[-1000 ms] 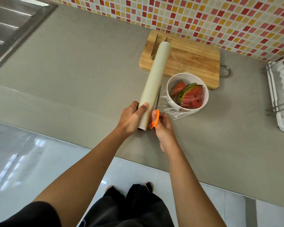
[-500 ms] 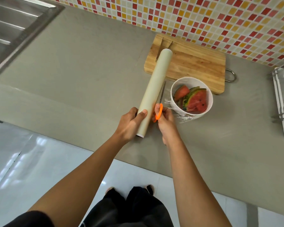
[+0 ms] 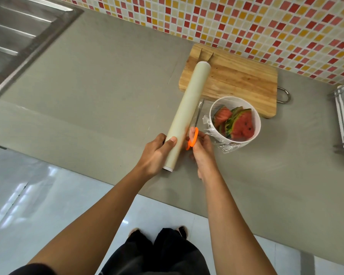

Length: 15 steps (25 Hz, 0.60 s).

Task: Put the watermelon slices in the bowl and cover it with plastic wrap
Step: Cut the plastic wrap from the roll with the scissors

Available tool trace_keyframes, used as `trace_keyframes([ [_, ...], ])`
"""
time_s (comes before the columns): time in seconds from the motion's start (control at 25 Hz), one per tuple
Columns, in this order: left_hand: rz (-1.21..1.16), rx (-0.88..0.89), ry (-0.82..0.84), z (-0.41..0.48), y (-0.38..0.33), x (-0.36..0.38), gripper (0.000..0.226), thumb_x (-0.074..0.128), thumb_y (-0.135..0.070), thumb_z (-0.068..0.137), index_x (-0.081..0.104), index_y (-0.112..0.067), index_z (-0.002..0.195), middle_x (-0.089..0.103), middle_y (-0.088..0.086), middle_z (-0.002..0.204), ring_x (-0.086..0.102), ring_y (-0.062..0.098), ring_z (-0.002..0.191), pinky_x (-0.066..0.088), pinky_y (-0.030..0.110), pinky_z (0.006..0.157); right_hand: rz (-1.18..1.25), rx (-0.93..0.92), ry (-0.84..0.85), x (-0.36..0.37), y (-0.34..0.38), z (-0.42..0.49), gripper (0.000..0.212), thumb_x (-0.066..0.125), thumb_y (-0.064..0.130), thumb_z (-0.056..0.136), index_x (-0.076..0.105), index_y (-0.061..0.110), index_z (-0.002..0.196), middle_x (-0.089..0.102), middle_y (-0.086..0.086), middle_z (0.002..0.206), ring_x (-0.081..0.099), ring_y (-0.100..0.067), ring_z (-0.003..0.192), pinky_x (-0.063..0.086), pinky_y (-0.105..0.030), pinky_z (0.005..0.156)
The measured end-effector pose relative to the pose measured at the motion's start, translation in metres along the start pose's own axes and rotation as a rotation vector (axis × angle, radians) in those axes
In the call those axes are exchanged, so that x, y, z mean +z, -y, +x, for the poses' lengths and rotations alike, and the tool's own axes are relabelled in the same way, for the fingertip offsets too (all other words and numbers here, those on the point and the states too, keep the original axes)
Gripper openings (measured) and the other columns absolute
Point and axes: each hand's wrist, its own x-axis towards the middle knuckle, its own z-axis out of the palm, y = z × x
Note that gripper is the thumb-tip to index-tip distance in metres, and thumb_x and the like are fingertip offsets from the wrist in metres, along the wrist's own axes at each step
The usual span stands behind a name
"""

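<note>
Grey counter: watermelon slices lie in the bowl, plastic wrap draped over. The left hand has its grip curled round the roll, and the right hand pinches orange scissors. Cutting and sealing likely remain.

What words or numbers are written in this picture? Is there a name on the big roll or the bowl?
None: no word, number or sign can be read anywhere.
The plastic wrap roll held by the left hand is plain.
The white bowl is blank.
The cutting board, orange scissors and wall tiles show no writing.
</note>
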Motion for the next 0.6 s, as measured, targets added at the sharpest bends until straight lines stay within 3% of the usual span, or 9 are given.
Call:
trace_keyframes([
  [0.16,0.084,0.028,0.027,-0.002,0.002,-0.004,0.037,0.043,-0.056,0.081,0.044,-0.021,0.07,0.048,-0.006,0.069,0.045,0.004,0.057,0.033,0.011,0.049,0.009,0.028,-0.001,0.002,0.001,0.001,0.027,0.065,0.037,0.085,0.053,0.019,0.101,0.064,0.015,0.076,0.056,0.012,0.059,0.04,-0.006,0.052],
  [0.24,0.185,0.069,0.049,-0.003,0.002,-0.007,0.042,0.033,-0.061,0.084,0.054,-0.024,0.085,0.056,-0.007,0.08,0.054,0.01,0.075,0.035,0.008,0.057,0.043,0.032,0.006,0.004,0.001,0.001,0.027,0.067,0.035,0.084,0.053,0.019,0.101,0.064,0.013,0.077,0.056,0.009,0.061,0.038,-0.008,0.054],
  [0.28,0.217,0.093,0.077,-0.001,0.003,-0.009,0.05,0.028,-0.062,0.086,0.057,-0.026,0.104,0.061,-0.008,0.096,0.056,0.014,0.091,0.035,0.006,0.067,0.061,0.033,0.01,0.004,0.001,0.001,0.027,0.068,0.034,0.084,0.053,0.019,0.1,0.063,0.012,0.076,0.055,0.008,0.061,0.038,-0.008,0.053],
  [0.32,0.238,0.107,0.112,0.001,0.003,-0.01,0.058,0.025,-0.063,0.089,0.051,-0.028,0.128,0.06,-0.007,0.117,0.053,0.015,0.109,0.034,0.008,0.083,0.074,0.034,0.011,0.004,0.001,0.002,0.027,0.068,0.034,0.083,0.052,0.018,0.099,0.062,0.012,0.074,0.055,0.007,0.059,0.038,-0.008,0.051],
  [0.4,0.254,0.094,0.172,0.007,0.003,-0.013,0.066,0.021,-0.064,0.092,0.025,-0.031,0.149,0.038,-0.006,0.15,0.034,0.014,0.137,0.022,0.019,0.104,0.093,0.043,0.003,0.004,0.002,0.003,0.029,0.068,0.033,0.084,0.051,0.016,0.1,0.06,0.011,0.072,0.052,0.006,0.055,0.038,-0.007,0.048],
  [0.48,0.273,0.041,0.208,0.016,-0.001,-0.017,0.068,0.02,-0.066,0.092,0.015,-0.033,0.151,0.022,-0.009,0.158,0.019,0.012,0.144,0.012,0.022,0.106,0.11,0.054,-0.002,0.004,0.003,0.004,0.029,0.068,0.03,0.084,0.051,0.015,0.103,0.061,0.01,0.074,0.053,0.006,0.055,0.038,-0.007,0.048],
  [0.6,0.188,-0.026,0.198,0.038,-0.02,-0.012,0.071,0.024,-0.067,0.09,0.021,-0.031,0.15,0.024,-0.006,0.157,0.024,0.016,0.143,0.014,0.031,0.115,0.119,0.051,-0.015,0.004,0.001,0.004,0.026,0.068,0.024,0.085,0.053,0.014,0.105,0.065,0.01,0.077,0.058,0.009,0.057,0.039,-0.005,0.049],
])
